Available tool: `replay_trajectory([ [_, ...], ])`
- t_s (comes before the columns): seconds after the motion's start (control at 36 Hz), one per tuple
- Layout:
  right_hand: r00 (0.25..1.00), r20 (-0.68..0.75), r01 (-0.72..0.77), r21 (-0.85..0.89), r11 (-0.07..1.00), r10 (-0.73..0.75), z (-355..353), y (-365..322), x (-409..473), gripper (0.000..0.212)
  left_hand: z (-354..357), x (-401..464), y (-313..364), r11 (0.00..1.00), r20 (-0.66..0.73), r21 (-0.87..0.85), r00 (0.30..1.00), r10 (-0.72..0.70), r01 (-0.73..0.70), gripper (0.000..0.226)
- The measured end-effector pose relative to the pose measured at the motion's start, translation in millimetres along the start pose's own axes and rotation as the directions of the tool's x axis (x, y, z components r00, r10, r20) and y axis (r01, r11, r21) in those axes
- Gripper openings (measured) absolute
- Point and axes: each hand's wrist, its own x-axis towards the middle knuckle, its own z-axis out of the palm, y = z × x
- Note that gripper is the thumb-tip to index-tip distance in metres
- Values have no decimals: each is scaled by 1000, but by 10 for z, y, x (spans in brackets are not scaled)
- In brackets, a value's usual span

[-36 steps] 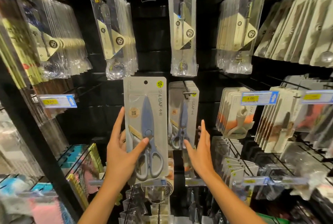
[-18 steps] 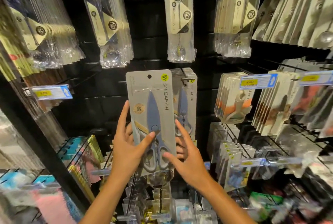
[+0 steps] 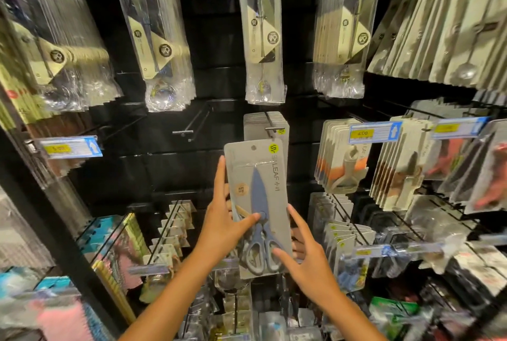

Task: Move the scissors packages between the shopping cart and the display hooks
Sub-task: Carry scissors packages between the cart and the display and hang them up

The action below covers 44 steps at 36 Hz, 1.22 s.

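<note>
both hands, left hand [image 3: 219,226] and right hand [image 3: 307,255], raised, fingers gripping the scissors package [image 3: 258,206] upright.

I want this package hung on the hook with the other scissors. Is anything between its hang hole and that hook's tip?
Nothing visible. The scissors package, held by both the left hand and right hand, sits just below the hook, whose tip is bare.
</note>
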Motion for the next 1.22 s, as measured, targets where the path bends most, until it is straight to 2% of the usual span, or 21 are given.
replay_trajectory([
  [0.33,999,-47,-5,-5,1000,5,-190,94,81,88,191,254,134,999,81,40,997,7,-10,128],
  [0.72,1000,-4,3,-7,1000,-3,-271,167,196,87,222,398,48,997,123,74,992,-26,17,129],
  [0.86,1000,22,10,-57,998,-9,-289,202,317,87,218,506,-26,997,160,76,986,-43,31,130],
  [1.06,995,94,-1,-154,988,15,-307,303,621,99,217,741,-148,990,254,121,962,-98,69,136],
  [1.22,994,103,-9,-158,987,25,-264,442,856,107,218,857,-262,984,263,154,957,-125,86,133],
])
